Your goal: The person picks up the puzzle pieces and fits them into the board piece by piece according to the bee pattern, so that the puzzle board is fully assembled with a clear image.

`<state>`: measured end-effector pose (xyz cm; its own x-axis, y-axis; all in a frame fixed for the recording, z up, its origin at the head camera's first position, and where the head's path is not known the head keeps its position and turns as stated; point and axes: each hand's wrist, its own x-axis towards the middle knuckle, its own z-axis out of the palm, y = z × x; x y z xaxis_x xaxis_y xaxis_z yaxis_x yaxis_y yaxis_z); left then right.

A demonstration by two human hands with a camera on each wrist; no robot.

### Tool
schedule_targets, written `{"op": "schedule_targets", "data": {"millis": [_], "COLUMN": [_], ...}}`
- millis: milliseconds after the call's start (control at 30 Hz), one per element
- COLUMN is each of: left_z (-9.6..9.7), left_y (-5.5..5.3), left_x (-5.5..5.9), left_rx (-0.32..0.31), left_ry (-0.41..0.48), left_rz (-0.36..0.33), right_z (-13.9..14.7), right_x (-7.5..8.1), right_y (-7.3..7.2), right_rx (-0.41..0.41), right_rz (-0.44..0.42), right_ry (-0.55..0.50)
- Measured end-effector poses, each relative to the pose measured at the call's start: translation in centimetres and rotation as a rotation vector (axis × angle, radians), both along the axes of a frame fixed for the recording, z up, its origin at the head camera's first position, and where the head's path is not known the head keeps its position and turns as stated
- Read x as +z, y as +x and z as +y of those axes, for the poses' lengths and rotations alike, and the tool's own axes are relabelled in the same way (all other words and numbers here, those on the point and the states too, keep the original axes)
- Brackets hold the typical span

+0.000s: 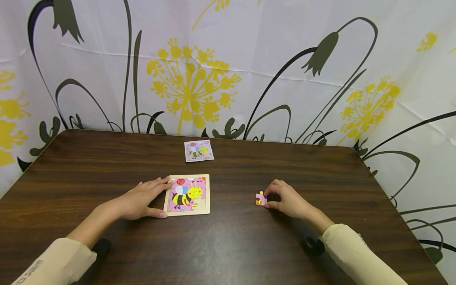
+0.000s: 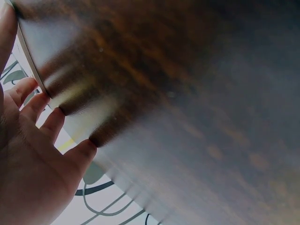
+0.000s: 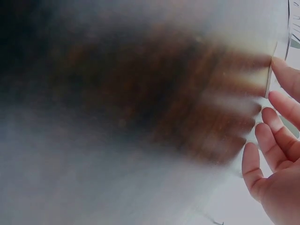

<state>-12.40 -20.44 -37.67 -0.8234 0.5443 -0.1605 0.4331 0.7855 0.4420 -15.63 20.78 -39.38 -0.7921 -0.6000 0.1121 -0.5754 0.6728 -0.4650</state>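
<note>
A wooden jigsaw puzzle tray [image 1: 208, 186] with a bee picture lies left of the middle of the table. Bare wood shows at its lower right corner; the other pieces form a pink ground with a yellow and black bee. My left hand [image 1: 142, 200] rests at the tray's left side, fingertips on the upper left corner and thumb by the lower left, fingers nearly straight. To the right, my right hand [image 1: 289, 200] pinches a pink and yellow puzzle piece [image 1: 259, 198] between thumb and index finger, low over the table. In the right wrist view those fingertips [image 3: 277, 63] meet at a thin edge.
A picture card [image 1: 198, 151] with the same bee lies behind the tray. The dark wooden table [image 1: 228, 245] ends at a back edge before a white cloth [image 1: 263, 51] printed with flowers. Dark straps show under both wrists.
</note>
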Motion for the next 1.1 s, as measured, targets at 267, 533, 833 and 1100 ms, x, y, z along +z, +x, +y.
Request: {"op": "schedule_targets", "data": {"millis": [267,533,833,1100], "left_z": [-0.14,-0.15,-0.14,-0.08], "left_y": [0.00,-0.01,-0.13,-0.13], "left_x": [-0.17,-0.15,-0.17,-0.10], "left_rx": [0.002,0.002,-0.005,-0.010], "left_ry": [0.003,0.000,-0.005,-0.006], "left_rz": [0.000,0.000,0.009,0.016], "right_z": [-0.04,-0.05,0.04,-0.32], "right_x": [-0.02,0.03,0.14,0.43], "right_y": [0.04,0.16,0.01,-0.24], "right_rx": [0.020,0.028,0.037,0.038], "right_rz": [0.029,0.043,0.037,0.012], "right_ry": [0.020,0.015,0.019,0.013]}}
